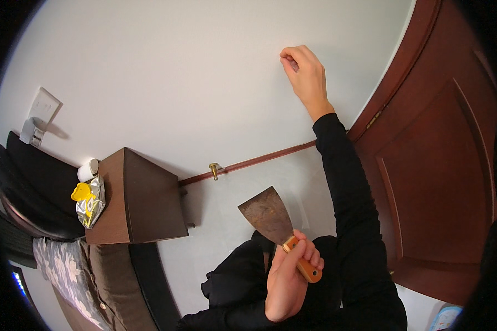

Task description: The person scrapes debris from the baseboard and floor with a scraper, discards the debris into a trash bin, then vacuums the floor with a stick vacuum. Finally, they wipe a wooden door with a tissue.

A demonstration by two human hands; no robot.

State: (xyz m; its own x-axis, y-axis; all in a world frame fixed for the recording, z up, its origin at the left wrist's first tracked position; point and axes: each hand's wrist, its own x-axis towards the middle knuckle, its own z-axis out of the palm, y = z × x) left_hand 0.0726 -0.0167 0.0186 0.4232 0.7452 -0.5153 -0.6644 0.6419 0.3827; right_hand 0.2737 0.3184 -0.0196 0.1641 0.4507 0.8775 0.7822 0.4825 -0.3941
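My left hand (288, 283) grips the orange-brown wooden handle (309, 271) of a putty knife. The knife's wide metal blade (269, 215) is stained brown and points up and to the left, over the floor. Higher up, my right hand (308, 76) is against or close to the white wall (182, 78), its fingers curled and the thumb near the index fingertip. Nothing shows between those fingertips, though the palm is hidden.
A reddish-brown panelled door (435, 173) stands at right. A brass doorstop (214, 170) projects by the baseboard (269, 156). At left, a dark nightstand (153, 202) bears a silver wipes pack (92, 205) and a white cylinder (88, 170) beside a bed (112, 277). A wall outlet plate (44, 105) holds a plugged-in device.
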